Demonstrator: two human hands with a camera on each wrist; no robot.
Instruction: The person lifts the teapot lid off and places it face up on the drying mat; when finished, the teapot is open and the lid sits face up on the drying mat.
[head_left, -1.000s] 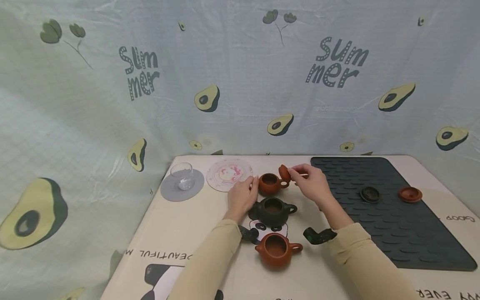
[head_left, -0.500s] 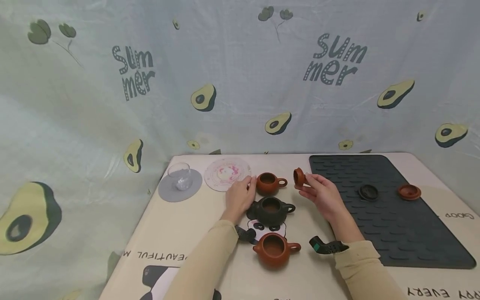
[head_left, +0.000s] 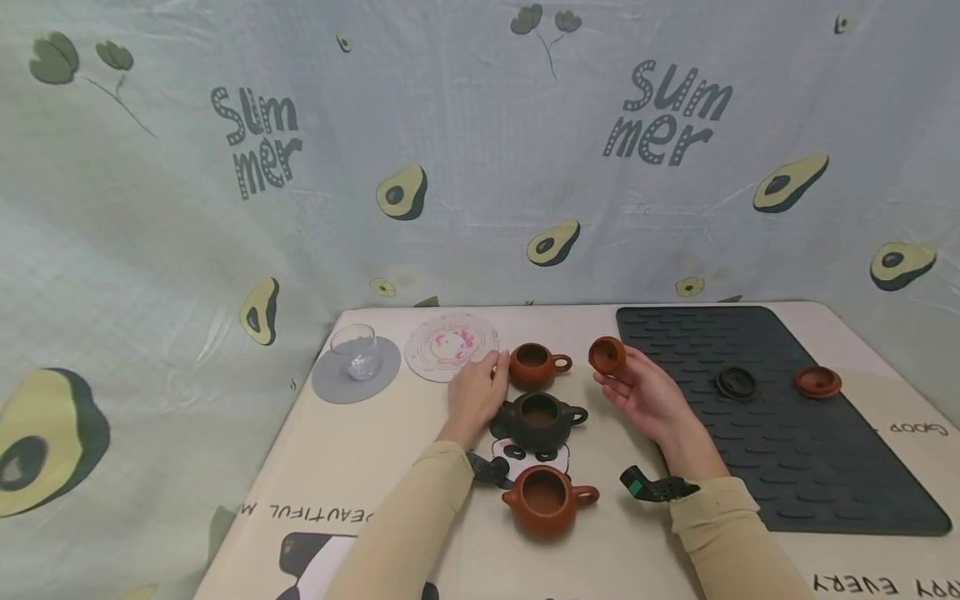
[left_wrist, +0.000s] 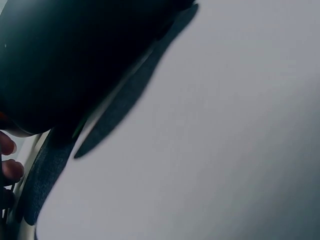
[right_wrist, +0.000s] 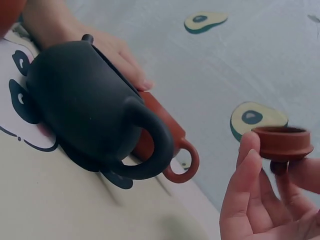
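In the head view my right hand (head_left: 651,398) holds a reddish-brown teapot lid (head_left: 606,356) in the air, its hollow underside turned to the camera. The right wrist view shows fingers and thumb around the lid (right_wrist: 281,142), knob down. My left hand (head_left: 474,398) rests against the left side of the far reddish teapot (head_left: 531,367), which has no lid on. Nearer stand a black lidless teapot (head_left: 537,423) and a larger reddish lidless teapot (head_left: 543,503), in a column. The black teapot (left_wrist: 75,60) fills the upper left of the left wrist view.
A dark ridged mat (head_left: 795,467) lies at the right, bearing a black lid (head_left: 737,383) and a reddish lid (head_left: 817,382) by its edge. At the back left, a clear glass cup (head_left: 356,353) stands on a grey round mat (head_left: 330,385), beside a pink patterned round mat (head_left: 427,363).
My right hand has moved right, away from the far teapot, with the lid, and turned it so its underside faces the camera. The left hand has stayed by the far teapot.
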